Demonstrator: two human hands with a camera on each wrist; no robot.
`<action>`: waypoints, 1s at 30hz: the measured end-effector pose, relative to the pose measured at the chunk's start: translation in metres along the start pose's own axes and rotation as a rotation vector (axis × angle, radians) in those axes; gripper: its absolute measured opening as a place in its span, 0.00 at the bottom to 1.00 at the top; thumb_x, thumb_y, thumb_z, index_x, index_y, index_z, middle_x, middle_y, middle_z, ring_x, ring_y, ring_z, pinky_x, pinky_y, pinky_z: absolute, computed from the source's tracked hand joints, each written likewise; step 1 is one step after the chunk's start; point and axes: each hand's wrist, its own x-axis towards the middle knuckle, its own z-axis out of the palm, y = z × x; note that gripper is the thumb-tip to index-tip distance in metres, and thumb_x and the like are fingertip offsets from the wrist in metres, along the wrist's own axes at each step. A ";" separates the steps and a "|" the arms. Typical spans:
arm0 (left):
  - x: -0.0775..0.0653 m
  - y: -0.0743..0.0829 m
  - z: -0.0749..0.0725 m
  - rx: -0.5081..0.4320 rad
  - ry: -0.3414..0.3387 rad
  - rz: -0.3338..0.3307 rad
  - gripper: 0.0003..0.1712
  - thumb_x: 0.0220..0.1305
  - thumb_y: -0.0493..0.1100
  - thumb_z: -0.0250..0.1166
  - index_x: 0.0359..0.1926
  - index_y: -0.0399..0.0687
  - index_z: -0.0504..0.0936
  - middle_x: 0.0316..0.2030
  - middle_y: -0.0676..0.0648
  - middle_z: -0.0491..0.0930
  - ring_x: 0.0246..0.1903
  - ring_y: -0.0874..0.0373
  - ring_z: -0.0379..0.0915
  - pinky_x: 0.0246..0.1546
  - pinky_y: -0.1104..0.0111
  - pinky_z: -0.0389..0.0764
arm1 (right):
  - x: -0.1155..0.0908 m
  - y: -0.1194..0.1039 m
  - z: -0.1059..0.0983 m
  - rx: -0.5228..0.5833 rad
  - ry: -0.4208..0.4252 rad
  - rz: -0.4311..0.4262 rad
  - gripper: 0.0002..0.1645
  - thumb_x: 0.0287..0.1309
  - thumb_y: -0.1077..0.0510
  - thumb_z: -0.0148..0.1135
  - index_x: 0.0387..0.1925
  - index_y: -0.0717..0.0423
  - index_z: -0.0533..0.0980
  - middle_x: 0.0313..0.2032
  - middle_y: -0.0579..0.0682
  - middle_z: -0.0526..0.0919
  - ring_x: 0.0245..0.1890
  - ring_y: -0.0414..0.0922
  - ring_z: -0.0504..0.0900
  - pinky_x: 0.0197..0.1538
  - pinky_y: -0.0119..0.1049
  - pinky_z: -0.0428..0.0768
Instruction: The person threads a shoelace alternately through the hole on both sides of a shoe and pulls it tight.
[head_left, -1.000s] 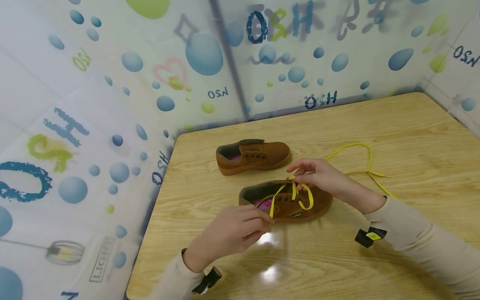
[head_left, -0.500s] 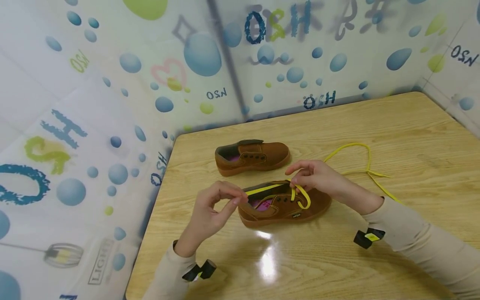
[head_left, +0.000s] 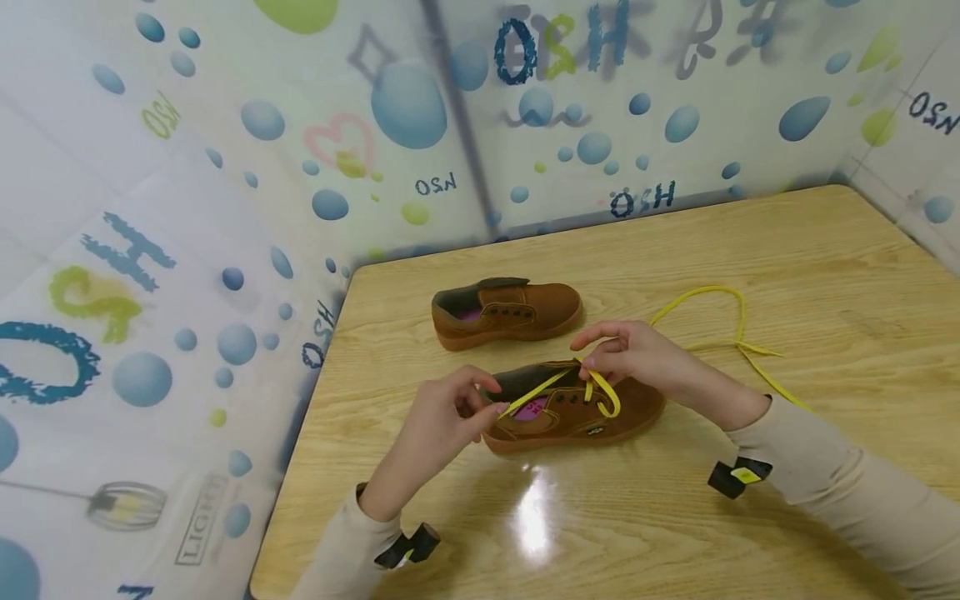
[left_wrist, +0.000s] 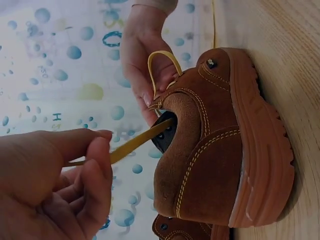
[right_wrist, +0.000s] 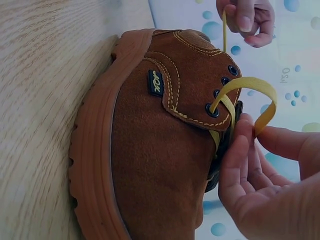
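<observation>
A brown suede shoe (head_left: 570,432) with dark eyelets and a pink insole stands on the table, toe to the right. A yellow shoelace (left_wrist: 131,147) is threaded at its front eyelets. Over the heel, my left hand (head_left: 442,423) pinches the lace between thumb and index finger, and a stretch runs taut across the shoe opening. My right hand (head_left: 637,357) is at the tongue; its thumb and fingers pinch the lace, which arcs in a small loop (right_wrist: 262,86) out of an eyelet. Part of the tongue is hidden by the right fingers.
A second brown shoe (head_left: 551,310), with bare eyelets, stands behind the first one. More yellow lace (head_left: 738,312) lies in a wide curve on the wooden table (head_left: 795,250), right of the shoes. Walls with a bubble pattern (head_left: 408,107) border the table's back and left.
My left hand has swung from the shoe's near side up and left past the heel, drawing the lace out, then dipped slightly. The right hand stays nearly still at the tongue.
</observation>
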 end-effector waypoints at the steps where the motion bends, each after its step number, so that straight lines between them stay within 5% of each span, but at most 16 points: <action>1: 0.000 0.001 0.000 0.012 -0.006 -0.015 0.10 0.62 0.41 0.70 0.44 0.46 0.82 0.20 0.53 0.80 0.15 0.69 0.71 0.16 0.71 0.75 | 0.000 0.000 0.000 -0.003 0.001 0.001 0.21 0.70 0.61 0.56 0.60 0.66 0.71 0.33 0.44 0.88 0.37 0.39 0.86 0.42 0.37 0.83; 6: -0.006 0.005 -0.008 0.054 0.037 -0.050 0.08 0.62 0.42 0.70 0.41 0.48 0.84 0.16 0.55 0.75 0.14 0.69 0.69 0.14 0.72 0.71 | 0.000 0.002 -0.001 0.002 -0.012 -0.003 0.22 0.69 0.60 0.57 0.60 0.67 0.70 0.33 0.44 0.88 0.37 0.39 0.86 0.42 0.37 0.83; 11: -0.011 0.009 -0.020 0.073 0.130 0.011 0.04 0.60 0.42 0.71 0.37 0.53 0.85 0.15 0.56 0.73 0.13 0.71 0.68 0.14 0.73 0.71 | 0.000 0.003 -0.002 0.009 -0.020 -0.004 0.22 0.68 0.61 0.57 0.60 0.66 0.71 0.35 0.45 0.88 0.37 0.39 0.86 0.41 0.37 0.84; 20: -0.015 0.009 -0.038 -0.006 0.338 0.161 0.04 0.60 0.35 0.70 0.33 0.49 0.85 0.14 0.54 0.76 0.13 0.70 0.67 0.16 0.76 0.71 | -0.001 0.001 -0.001 0.000 -0.026 0.015 0.25 0.68 0.59 0.59 0.61 0.69 0.69 0.33 0.46 0.89 0.34 0.39 0.85 0.39 0.38 0.82; 30: -0.022 0.018 -0.054 -0.117 0.501 0.200 0.05 0.57 0.27 0.69 0.33 0.39 0.85 0.14 0.47 0.78 0.14 0.66 0.73 0.19 0.76 0.77 | -0.003 0.002 0.000 -0.035 -0.008 0.001 0.22 0.66 0.58 0.61 0.58 0.64 0.72 0.33 0.47 0.89 0.30 0.40 0.83 0.37 0.37 0.82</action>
